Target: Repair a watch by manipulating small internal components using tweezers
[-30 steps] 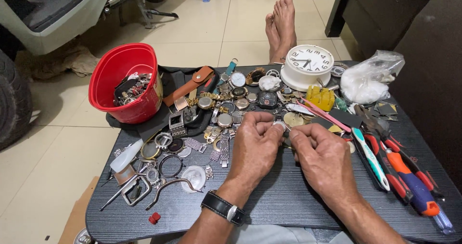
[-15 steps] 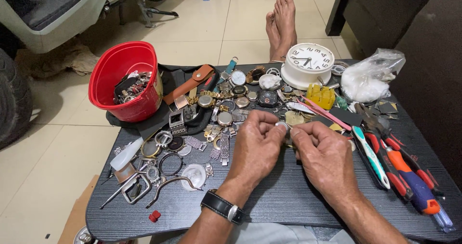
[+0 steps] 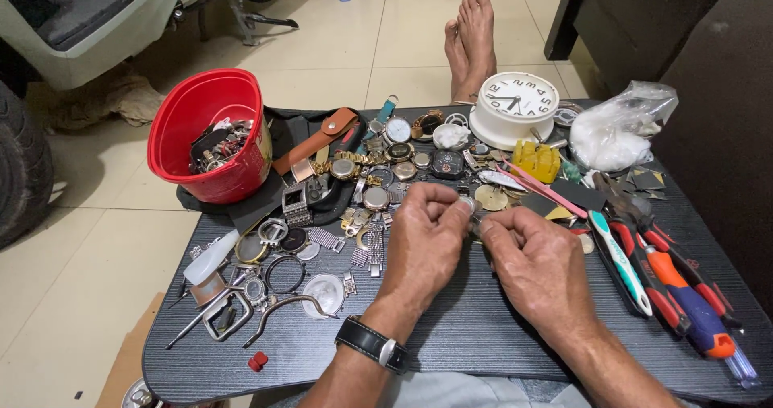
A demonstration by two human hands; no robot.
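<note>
Over the middle of the black table [image 3: 483, 335], our left hand [image 3: 424, 243] and right hand [image 3: 541, 263] meet, fingers pinched narrow together on a small round metal watch part [image 3: 469, 207]. Loose watches and cases [image 3: 378, 175] lie just beyond, a red bucket [image 3: 211, 134] far left, a white clock [image 3: 515, 106] beyond.

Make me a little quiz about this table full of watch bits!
1. True or false: the red bucket is empty.
2. Which wrist wears the black wristwatch?
3. Where is the white clock: A) far edge of the table, B) on the floor, C) in the bucket?

Key:
1. False, small parts lie in it.
2. The left; the left hand and right hand pinch a small round part.
3. A.
</note>
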